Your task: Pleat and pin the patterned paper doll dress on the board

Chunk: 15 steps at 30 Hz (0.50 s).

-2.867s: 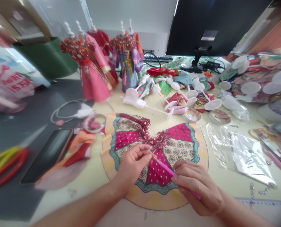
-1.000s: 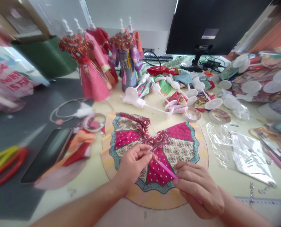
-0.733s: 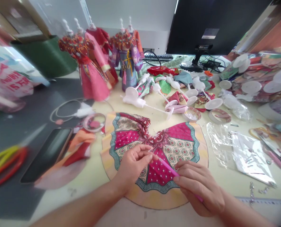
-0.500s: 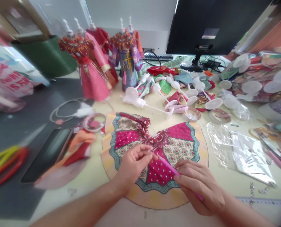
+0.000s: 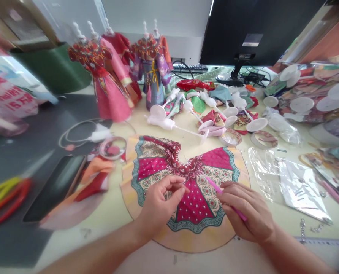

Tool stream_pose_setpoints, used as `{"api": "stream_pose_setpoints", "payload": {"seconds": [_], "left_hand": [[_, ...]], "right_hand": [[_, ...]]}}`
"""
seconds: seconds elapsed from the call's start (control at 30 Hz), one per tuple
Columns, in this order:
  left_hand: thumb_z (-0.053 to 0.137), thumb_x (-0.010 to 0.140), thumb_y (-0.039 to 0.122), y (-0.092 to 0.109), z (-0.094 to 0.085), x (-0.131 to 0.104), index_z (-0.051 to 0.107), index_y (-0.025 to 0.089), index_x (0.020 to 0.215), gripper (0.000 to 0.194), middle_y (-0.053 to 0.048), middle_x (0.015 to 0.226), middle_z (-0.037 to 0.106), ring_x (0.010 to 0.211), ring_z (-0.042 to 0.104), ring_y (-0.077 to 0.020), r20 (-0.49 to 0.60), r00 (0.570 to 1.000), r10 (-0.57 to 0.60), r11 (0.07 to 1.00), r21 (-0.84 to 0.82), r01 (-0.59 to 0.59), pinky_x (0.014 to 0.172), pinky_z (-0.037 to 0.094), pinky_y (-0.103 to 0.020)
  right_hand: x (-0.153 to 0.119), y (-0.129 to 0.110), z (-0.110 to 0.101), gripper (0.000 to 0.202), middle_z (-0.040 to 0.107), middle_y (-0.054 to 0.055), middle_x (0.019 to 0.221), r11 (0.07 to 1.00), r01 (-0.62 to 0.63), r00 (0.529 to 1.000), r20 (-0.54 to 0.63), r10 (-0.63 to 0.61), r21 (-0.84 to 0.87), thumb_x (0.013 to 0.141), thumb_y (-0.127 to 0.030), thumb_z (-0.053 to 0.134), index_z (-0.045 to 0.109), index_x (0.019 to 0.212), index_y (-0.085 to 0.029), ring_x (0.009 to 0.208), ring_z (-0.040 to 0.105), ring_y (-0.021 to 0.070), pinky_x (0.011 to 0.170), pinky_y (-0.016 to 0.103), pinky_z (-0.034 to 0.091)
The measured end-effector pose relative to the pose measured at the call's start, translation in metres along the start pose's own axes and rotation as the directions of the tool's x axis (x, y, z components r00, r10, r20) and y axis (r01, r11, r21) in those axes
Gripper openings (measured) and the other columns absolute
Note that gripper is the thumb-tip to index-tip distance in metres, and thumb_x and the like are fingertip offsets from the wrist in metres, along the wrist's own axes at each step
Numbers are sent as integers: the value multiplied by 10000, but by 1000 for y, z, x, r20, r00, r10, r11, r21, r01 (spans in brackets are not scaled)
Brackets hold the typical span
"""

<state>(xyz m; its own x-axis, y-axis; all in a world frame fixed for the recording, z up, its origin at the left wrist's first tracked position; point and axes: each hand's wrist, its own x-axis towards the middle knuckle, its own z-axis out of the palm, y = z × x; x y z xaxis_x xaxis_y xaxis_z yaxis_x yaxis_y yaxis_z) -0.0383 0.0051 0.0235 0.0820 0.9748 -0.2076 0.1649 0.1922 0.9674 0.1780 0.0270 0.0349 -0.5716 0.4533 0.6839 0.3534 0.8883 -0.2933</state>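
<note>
A patterned skirt piece [image 5: 196,205], magenta and cream with a teal border and pale yellow hem, lies spread like a fan on the pale table. Over its middle is my left hand [image 5: 162,203], thumb and fingers curled close together; whatever sits between the fingertips is too small to make out. My right hand [image 5: 247,211] hovers above the skirt's right side, fingers wrapped round a slim pink pen-like tool [image 5: 213,185]. The tool's tip points up and left, apart from my left fingertips.
Dressed doll stands [image 5: 112,83] rise at the back left, and white doll bodies [image 5: 163,122] lie behind the skirt. A phone [image 5: 55,188] and scissors [image 5: 8,201] are left. Tape rolls [image 5: 263,139], clear bags [image 5: 303,190] and a ruler [image 5: 323,242] are right.
My right hand has moved right and slightly up with the pink tool, whose tip has left my left fingertips. My left hand has barely moved.
</note>
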Motion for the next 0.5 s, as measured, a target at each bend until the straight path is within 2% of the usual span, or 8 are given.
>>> {"api": "stream_pose_setpoints", "payload": {"seconds": [0.1, 0.2, 0.27, 0.33, 0.4, 0.5], "left_hand": [[538, 823, 259, 1, 0, -1, 609, 223, 975, 171, -45, 905, 671, 867, 608, -199, 73, 980, 186, 941, 273, -199, 784, 465, -317], [516, 825, 209, -3, 2, -1, 601, 205, 1051, 241, -72, 1014, 655, 980, 568, -231, 208, 899, 384, 781, 447, -437, 887, 425, -366], [493, 824, 167, -9, 4, 1, 561, 191, 1133, 317, -83, 1103, 628, 1072, 525, -244, 276, 836, 475, 665, 509, -546, 968, 377, -403], [476, 817, 137, -16, 6, 4, 515, 171, 1192, 378, -92, 1171, 592, 1130, 489, -252, 330, 784, 525, 556, 564, -610, 1006, 348, -440], [481, 810, 136, -21, 6, 7, 495, 145, 1204, 394, -104, 1188, 577, 1143, 477, -261, 377, 752, 540, 472, 604, -642, 1007, 351, -470], [506, 812, 153, -23, 4, 10, 515, 134, 1159, 348, -99, 1135, 605, 1086, 514, -243, 377, 731, 569, 442, 609, -659, 983, 389, -459]], "right_hand": [[2, 2, -4, 179, 554, 57, 677, 1000, 1, 1000, -31, -1, -24, 785, -54, 470, 533, 950, -81, 678, 546, 162, 618, 343, 523], [3, 1, -6, 189, 559, 47, 672, 999, 6, 999, -43, -8, -47, 783, -53, 477, 531, 959, -96, 667, 559, 156, 612, 330, 528], [3, 0, -5, 188, 559, 34, 660, 998, 4, 999, -46, -6, -57, 790, -63, 476, 531, 963, -111, 659, 567, 153, 610, 325, 532], [3, -1, -4, 184, 559, 27, 653, 998, -3, 999, -41, 0, -65, 792, -65, 478, 533, 960, -117, 659, 573, 152, 621, 327, 536], [2, -1, -4, 183, 563, 31, 658, 998, -7, 999, -32, 5, -68, 788, -59, 482, 534, 955, -113, 667, 575, 153, 634, 331, 539], [1, -2, -4, 186, 565, 30, 665, 998, -12, 1000, -27, 10, -68, 794, -63, 478, 535, 962, -118, 658, 570, 148, 632, 332, 542]]}}
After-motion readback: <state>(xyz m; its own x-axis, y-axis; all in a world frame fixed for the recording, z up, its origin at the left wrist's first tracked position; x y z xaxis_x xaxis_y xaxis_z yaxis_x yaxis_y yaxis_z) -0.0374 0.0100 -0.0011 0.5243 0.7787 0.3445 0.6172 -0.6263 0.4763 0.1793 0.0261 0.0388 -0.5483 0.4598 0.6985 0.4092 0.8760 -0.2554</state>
